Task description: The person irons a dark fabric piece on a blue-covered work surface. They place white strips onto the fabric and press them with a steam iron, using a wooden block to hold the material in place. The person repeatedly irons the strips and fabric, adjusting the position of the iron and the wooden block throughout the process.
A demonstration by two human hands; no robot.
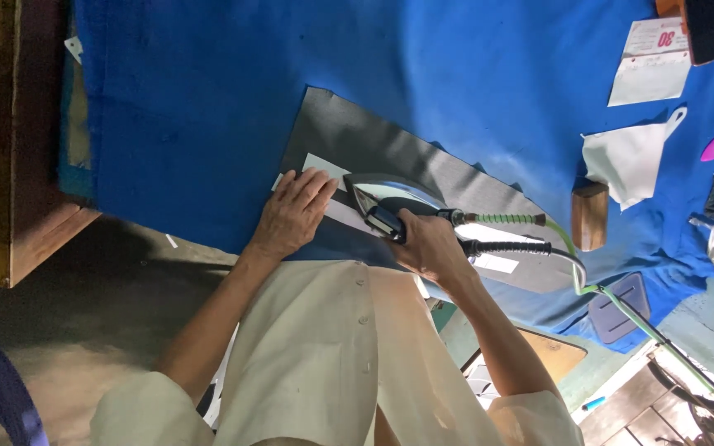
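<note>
From my view the left hand (295, 211) lies flat and spread on the grey cloth (390, 157), fingers pressing a white strip (324, 168) at the cloth's near edge. Just beside it the right hand (427, 246) is closed round the handle of the iron (390, 202), whose nose points toward the left fingers — close, not touching. To press well, I judge the flat hand should hold the strip taut and keep clear of the soleplate, with the iron kept level on the cloth.

Further right, the green hose (510, 219) and black cord (506, 246) trail off the iron's heel over the counter (192, 99) edge; I'd mind they don't drag. A wooden block (590, 216) sits near the cloth's right end, with a white cloth piece (628, 161) just beyond. Open blue room lies above the cloth; the near edge is tight against the body.
</note>
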